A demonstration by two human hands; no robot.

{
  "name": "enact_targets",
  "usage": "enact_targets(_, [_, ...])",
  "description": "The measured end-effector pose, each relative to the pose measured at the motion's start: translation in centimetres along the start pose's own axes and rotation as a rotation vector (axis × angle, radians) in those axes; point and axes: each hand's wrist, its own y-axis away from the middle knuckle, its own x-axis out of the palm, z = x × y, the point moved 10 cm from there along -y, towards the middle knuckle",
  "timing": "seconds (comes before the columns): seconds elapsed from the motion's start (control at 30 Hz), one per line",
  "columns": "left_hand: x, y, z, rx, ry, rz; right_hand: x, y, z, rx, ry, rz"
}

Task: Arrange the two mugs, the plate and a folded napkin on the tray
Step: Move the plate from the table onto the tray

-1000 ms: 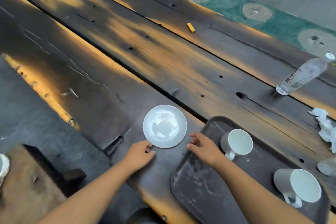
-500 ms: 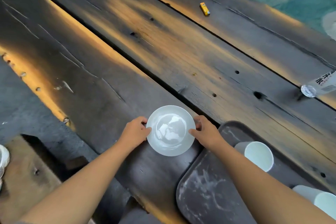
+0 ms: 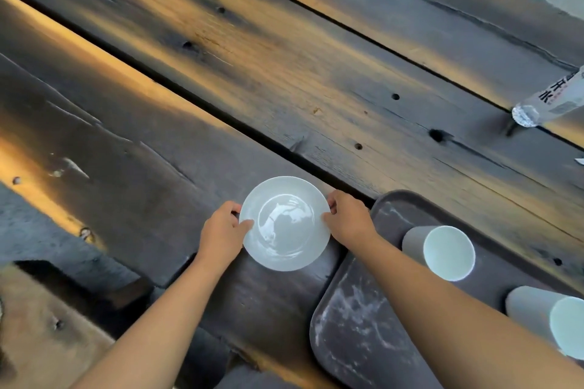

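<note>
Left hand (image 3: 221,230) and right hand (image 3: 347,218) fingers clamped on opposite rims of plate (image 3: 284,224) over tabletop (image 3: 284,73); both mugs (image 3: 439,251) on tray (image 3: 363,325)

The only writing I can read is on the label of the clear plastic bottle (image 3: 551,99) at the right edge of my view. It carries large dark Chinese characters, the two clearest looking like "开" and "水". A line of finer print runs beside them on the same label, too small to make out.
</note>
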Motion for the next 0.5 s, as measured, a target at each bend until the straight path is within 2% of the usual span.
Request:
enact_targets(0.23, [-0.1, 0.1, -0.5, 0.022, 0.007, 0.016, -0.1, 0.4, 0.2, 0.007, -0.003, -0.028])
enact_targets(0.5, [0.1, 2.0, -3.0, 0.097, 0.112, 0.069, -1.1, 4.5, -2.2, 0.045, -0.156, -0.062])
